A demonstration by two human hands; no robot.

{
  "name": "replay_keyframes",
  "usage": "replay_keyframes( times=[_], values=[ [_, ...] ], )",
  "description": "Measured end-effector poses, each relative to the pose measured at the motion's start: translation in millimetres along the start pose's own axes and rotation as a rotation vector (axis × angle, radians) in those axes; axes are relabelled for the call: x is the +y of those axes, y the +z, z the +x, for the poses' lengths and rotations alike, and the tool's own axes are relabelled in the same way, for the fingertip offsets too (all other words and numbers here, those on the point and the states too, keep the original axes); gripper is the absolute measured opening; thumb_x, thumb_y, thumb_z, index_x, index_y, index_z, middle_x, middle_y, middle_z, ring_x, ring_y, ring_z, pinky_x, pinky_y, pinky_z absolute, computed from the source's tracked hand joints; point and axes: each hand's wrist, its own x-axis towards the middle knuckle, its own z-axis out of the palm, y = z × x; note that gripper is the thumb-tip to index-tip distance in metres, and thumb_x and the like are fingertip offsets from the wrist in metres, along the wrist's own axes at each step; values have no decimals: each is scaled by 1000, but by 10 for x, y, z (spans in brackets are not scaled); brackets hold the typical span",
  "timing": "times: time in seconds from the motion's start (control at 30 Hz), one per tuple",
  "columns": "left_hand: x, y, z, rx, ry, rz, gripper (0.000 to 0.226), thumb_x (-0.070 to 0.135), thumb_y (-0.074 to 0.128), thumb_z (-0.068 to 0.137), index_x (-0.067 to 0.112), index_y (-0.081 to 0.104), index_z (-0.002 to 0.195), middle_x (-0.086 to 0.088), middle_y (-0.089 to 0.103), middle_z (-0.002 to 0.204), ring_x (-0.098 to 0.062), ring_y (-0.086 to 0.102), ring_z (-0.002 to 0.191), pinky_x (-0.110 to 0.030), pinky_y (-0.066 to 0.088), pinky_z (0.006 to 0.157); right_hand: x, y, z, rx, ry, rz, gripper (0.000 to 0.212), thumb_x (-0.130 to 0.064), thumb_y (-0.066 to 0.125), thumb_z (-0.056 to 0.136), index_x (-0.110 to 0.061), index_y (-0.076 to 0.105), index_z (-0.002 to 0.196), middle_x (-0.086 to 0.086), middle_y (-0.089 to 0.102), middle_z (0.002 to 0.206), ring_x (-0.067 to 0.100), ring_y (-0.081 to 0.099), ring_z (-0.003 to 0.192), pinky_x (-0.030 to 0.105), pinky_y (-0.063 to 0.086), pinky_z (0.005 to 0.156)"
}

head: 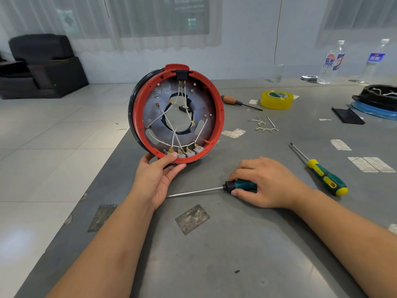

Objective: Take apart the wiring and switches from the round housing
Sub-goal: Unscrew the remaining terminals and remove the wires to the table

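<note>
A red round housing [220, 117] is held upright on a grey table [236, 254] by the left hand [156, 175]; right of it, a green screwdriver [242, 186] is gripped by the right hand [266, 181]; curtained windows [159, 18] are seen behind.

The left hand [158, 175] props the round housing [177, 114] upright; the right hand [265, 182] apparently grips a screwdriver [238, 186].

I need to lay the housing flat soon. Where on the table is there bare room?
Bare room: the near table between the forearms, below the screwdriver under the right hand. Crowded: the far right, with the loose terminals, tape roll and yellow-green screwdriver. The left hand holds the housing upright.
</note>
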Motion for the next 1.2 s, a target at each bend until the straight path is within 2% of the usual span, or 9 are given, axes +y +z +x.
replay_keyframes(
  times=[0.13, 0.23, 0.33, 0.47, 0.53, 0.63, 0.67, 0.9, 1.2],
  values=[
    [6, -3, 0, -7, -3, 4, 64, -11, 72, 89, 2, 43, 145, -14, 79, 90, -37, 78, 98, -44, 65, 77, -32, -29, 58, 47, 7, 1, 48, -68, 47, 91, -31, 72, 108, -10, 65, 104, 15, 61, 96, 37, 48, 81],
    [2, 3, 0, -9, -3, 4, 63, -11, 72, 89, 3, 44, 143, -14, 79, 90, -37, 77, 99, -44, 65, 78, -114, -65, 204, 177, 97, 90, 37, -59, 52, 94, -30, 73, 104, -10, 66, 99, 12, 62, 92, 36, 51, 81],
    [-1, 7, 10, -4, 1, 0, 62, -11, 73, 89, 4, 44, 142, -15, 79, 92, -38, 77, 100, -44, 65, 78, -247, -93, 531, 286, 169, 309, 14, -36, 67, 94, -25, 75, 99, -10, 67, 93, 4, 61, 86, 19, 48, 79],
    [13, 6, -6, -9, 11, 15, 64, -10, 72, 89, 3, 43, 144, -19, 78, 96, -40, 76, 102, -46, 65, 82, -450, -58, 1048, 296, 245, 458, 13, -22, 71, 93, -20, 76, 104, -10, 68, 95, -3, 59, 80, 3, 39, 76],
    [17, 3, -14, -11, 8, 17, 63, -9, 72, 89, 3, 43, 144, -23, 76, 105, -41, 76, 103, -46, 65, 83, -519, 6, 1234, 293, 268, 476, 18, -20, 71, 92, -16, 76, 109, -6, 71, 98, -3, 60, 79, 6, 45, 79],
    [16, -2, -17, -26, 8, 5, 61, -10, 71, 90, 5, 44, 143, -24, 77, 104, -41, 76, 102, -47, 65, 83, -595, 157, 1403, 301, 355, 440, 21, -23, 70, 93, -14, 75, 111, 2, 74, 103, 14, 67, 92, 35, 54, 90],
    [14, 1, -16, -27, 9, 2, 62, -11, 71, 90, 6, 43, 142, -24, 77, 103, -41, 76, 101, -48, 65, 83, -617, 208, 1432, 308, 384, 428, 20, -25, 69, 93, -15, 75, 109, 4, 73, 104, 19, 67, 95, 38, 53, 90],
    [-4, 11, 7, -22, 15, 10, 65, -14, 69, 89, 8, 41, 143, -28, 74, 116, -40, 76, 103, -50, 65, 82, -687, 360, 1482, 411, 441, 406, 9, -24, 70, 91, -19, 76, 95, 7, 65, 98, 25, 59, 95, 40, 49, 87],
    [-9, 1, 8, -30, 27, 24, 67, -11, 72, 89, 11, 42, 144, -29, 73, 115, -41, 76, 102, -46, 65, 81, -670, 393, 1298, 523, 287, 415, 7, -16, 68, 94, -11, 73, 95, 4, 63, 95, 22, 59, 92, 40, 50, 81]
  ],
)
